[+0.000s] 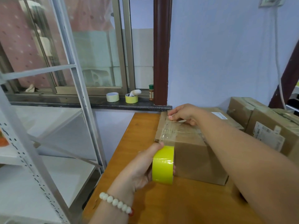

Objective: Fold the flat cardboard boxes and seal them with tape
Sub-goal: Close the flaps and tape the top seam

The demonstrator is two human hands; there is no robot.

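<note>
Blue wall (218,54) ahead of you. Sliding window (90,50) to its left, with a dark sill (77,101) under it. Grey metal rack (77,88) stands at far left, its uprights crossing the window.

Orange wooden table (139,135) in front of you, its far end under the sill. Closed brown boxes (267,126) are piled at the table's right, against the wall.

The box (194,159) you are sealing sits on the table, just left of that pile, top flaps closed. A strip of clear tape (178,131) runs across its top and over the near left edge.

Your right hand (182,113) reaches across to the far left corner of the box top. Fingers are bent, tips down on the taped flap. Whether they pinch the tape end or only press it cannot be told.

Your left hand (142,165) grips the tape roll (162,167), bright yellow, on edge against the box's near left side. Thumb lies over the top of the roll, fingers wrapped under it. The tape runs from the roll up onto the box.

On the sill: a pale roll (112,97) and a yellow roll (131,98) side by side, then a small brown bottle (151,92) with a green cap, upright by the dark post.

White bead bracelet (116,202) on your left wrist.
</note>
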